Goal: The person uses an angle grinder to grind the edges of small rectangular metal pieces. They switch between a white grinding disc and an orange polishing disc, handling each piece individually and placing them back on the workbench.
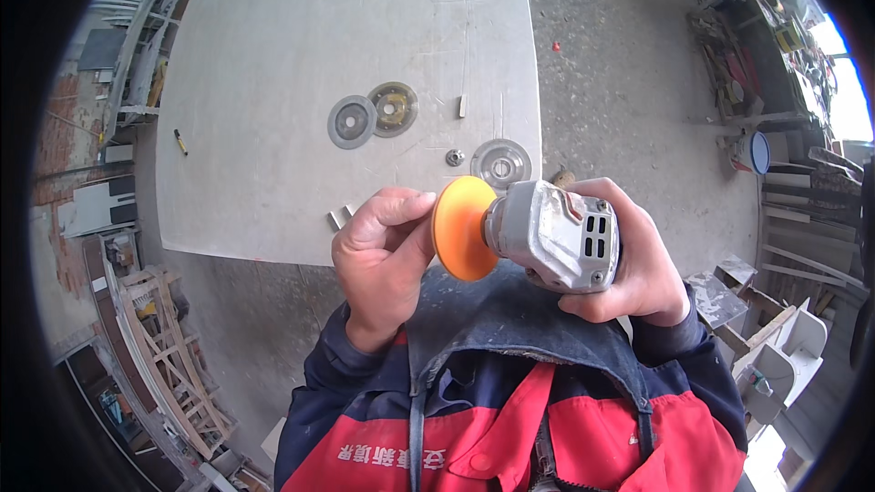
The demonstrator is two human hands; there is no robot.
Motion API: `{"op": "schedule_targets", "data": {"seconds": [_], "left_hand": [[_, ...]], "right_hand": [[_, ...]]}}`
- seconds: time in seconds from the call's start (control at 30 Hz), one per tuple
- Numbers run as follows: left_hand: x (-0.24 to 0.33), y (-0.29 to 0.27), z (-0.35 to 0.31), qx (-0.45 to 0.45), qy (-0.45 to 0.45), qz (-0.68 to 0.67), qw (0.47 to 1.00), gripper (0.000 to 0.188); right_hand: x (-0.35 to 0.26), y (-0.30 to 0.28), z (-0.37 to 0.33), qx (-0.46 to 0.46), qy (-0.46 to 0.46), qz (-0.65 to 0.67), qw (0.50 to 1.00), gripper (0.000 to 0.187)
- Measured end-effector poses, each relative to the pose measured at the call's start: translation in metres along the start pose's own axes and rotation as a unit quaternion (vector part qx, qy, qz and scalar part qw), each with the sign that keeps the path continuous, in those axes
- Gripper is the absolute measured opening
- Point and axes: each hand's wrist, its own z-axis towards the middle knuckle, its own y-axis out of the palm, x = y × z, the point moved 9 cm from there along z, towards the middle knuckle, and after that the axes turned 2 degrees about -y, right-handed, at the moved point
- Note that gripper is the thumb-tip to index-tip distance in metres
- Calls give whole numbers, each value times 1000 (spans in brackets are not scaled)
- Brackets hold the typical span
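Close to my chest, my right hand [643, 260] is wrapped round the grey metal head of an angle grinder [561, 237]. An orange backing pad [467, 230] sits on the grinder's spindle, its disc turned to the left. The thumb and fingers of my left hand [385, 260] pinch the pad's rim. Past my hands on the pale table lie two overlapping grinding discs, one grey [352, 121] and one with a brownish face [394, 109]. A clear round disc [500, 164] rests near the table's right edge, beside a small metal nut [455, 158].
On the large table [273, 46] are a yellow-black marker [180, 141], a small block [462, 107] and metal pieces [342, 216] by my left hand. Wooden frames [164, 346] stand at the left. A bucket [754, 152] and cluttered shelving [766, 27] are at the right.
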Motion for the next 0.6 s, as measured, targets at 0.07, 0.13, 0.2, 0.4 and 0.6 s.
{"op": "schedule_targets", "data": {"seconds": [0.07,0.13,0.2,0.4,0.6], "left_hand": [[2,1,0,10,5,5,1000,22],[3,0,0,7,18,11,1000,22],[3,-1,0,9,22,13,1000,22],[7,-3,1,15,22,24,999,23],[5,-23,0,29,16,-1,999,24]], "right_hand": [[2,-1,0,2,9,0,1000,91],[4,-3,0,4,-5,-14,1000,89],[4,-7,0,6,-43,-44,998,85],[17,-14,-2,24,-23,-27,999,84],[34,-22,-3,59,44,56,996,80]]}}
